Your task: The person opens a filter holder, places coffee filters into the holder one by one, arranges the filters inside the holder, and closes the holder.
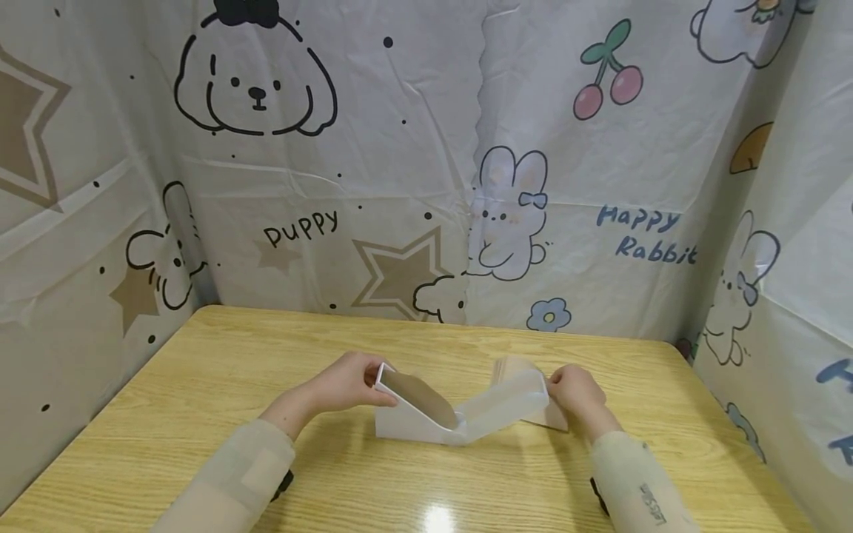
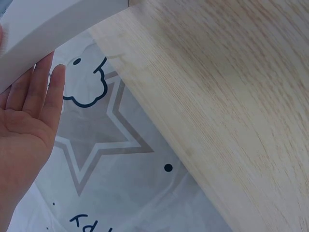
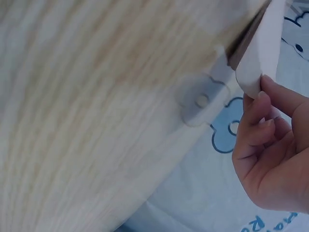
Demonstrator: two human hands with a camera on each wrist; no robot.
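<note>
- White box (image 1: 409,423): on the table (image 1: 333,481), between the two hands; its long axis runs left to right, the brown inside (image 1: 423,400) sloping down from the left end towards the middle.
- Left hand (image 1: 348,381): clamped round the box's outer end, so the box lies to its right.
- White flap (image 1: 504,406): blurred, rising rightward from the box's low end; the two form a shallow V. Whether they are joined cannot be told.
- Right hand (image 1: 577,389): thumb and fingers together, pinching a pale edge at the flap's outer end; the flap lies to its left.
- Key relation, as judged: each hand is nearer its own outer end, with the low meeting point between them.
</note>
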